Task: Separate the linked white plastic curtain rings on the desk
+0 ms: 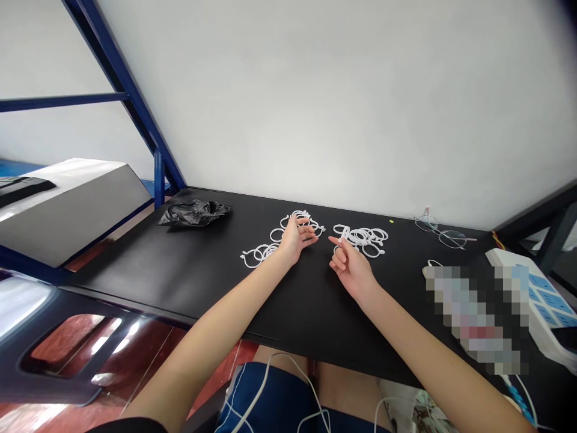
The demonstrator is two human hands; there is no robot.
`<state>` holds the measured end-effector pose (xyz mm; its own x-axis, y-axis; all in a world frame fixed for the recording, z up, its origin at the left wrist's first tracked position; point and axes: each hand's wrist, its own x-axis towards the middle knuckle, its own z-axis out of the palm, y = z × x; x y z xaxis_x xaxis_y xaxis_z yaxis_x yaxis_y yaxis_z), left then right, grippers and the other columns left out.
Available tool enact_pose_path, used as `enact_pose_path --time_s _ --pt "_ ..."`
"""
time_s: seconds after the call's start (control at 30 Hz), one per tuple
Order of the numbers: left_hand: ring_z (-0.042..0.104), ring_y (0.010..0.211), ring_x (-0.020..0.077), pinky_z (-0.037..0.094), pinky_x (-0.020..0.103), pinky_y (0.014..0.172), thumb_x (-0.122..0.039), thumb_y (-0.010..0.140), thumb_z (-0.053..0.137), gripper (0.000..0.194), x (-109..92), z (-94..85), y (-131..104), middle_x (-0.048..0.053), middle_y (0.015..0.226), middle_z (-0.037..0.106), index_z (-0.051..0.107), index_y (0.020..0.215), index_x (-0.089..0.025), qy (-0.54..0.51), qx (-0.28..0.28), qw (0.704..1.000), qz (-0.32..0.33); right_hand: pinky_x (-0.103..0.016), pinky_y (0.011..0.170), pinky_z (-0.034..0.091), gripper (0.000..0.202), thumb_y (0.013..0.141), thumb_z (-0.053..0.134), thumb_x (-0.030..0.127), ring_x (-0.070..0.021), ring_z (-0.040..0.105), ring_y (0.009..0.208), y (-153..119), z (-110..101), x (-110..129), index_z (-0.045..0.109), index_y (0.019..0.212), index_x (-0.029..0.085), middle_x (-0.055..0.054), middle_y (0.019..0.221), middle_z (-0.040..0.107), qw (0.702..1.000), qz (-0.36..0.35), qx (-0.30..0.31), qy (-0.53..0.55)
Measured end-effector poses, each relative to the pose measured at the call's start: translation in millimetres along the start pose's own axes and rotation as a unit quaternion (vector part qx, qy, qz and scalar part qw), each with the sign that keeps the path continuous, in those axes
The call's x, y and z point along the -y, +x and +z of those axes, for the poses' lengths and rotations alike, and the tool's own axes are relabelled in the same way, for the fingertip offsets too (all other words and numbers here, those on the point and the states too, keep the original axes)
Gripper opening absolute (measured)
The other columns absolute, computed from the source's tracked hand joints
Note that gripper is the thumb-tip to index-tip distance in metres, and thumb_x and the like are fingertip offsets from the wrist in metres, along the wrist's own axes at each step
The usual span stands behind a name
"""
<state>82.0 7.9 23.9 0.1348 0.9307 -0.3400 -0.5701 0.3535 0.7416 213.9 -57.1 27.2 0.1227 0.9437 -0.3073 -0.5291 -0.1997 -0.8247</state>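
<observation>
My left hand (295,242) is over the left pile of thin white loops (260,252), its fingers apart and turned toward the right. Some loops in this pile are covered by the hand and wrist. A second pile of white loops (363,236) lies on the black table, just beyond my right hand (352,267). The index finger of that hand points left at the pile's near edge, while its other fingers are loosely bent. Nothing can be seen held in either hand. Many loops overlap, and some have small knobs on them.
A crumpled black plastic bag (195,213) lies at the back left of the table (148,264). Eyeglasses (439,232), a blurred-out object (478,319) and a white power strip (532,300) are on the right. A wall rises behind; white cables hang over my lap.
</observation>
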Motion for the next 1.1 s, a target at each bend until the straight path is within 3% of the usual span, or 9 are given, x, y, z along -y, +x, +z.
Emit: enact_pose_path --time_s 0.2,0.53,1.1 --pt "0.061 0.062 0.0175 0.055 0.04 0.076 -0.046 0.097 0.028 0.041 0.9 -1.0 -1.3 0.008 0.072 0.065 0.052 0.108 -0.014 0.015 0.034 0.999 -0.036 -0.019 0.044 0.038 0.021 0.091 0.052 0.023 -0.0055 0.027 0.038 1.1 -0.2 1.4 0.07 0.088 0.013 0.009 0.044 0.032 0.999 0.027 -0.006 0.024" --pt "0.067 0.07 0.0194 0.056 0.041 0.079 -0.047 0.096 0.032 0.049 4.9 -3.0 0.8 0.014 0.093 0.071 0.033 0.134 -0.017 0.015 0.06 0.996 -0.071 -0.023 0.045 0.038 0.02 0.087 0.053 0.026 -0.0076 0.027 0.039 1.6 0.0 1.5 0.071 0.085 0.015 0.009 0.045 0.032 1.0 0.027 0.0 0.012" --pt "0.064 0.108 0.0259 0.057 0.038 0.085 -0.04 0.094 0.043 0.033 8.9 -5.2 3.4 0.019 0.129 0.058 0.044 0.117 -0.017 0.063 0.067 0.993 -0.067 -0.022 0.046 0.038 0.021 0.086 0.054 0.025 -0.0073 0.027 0.039 1.8 -0.9 1.0 0.072 0.086 0.014 0.009 0.044 0.032 0.999 0.03 0.007 0.02"
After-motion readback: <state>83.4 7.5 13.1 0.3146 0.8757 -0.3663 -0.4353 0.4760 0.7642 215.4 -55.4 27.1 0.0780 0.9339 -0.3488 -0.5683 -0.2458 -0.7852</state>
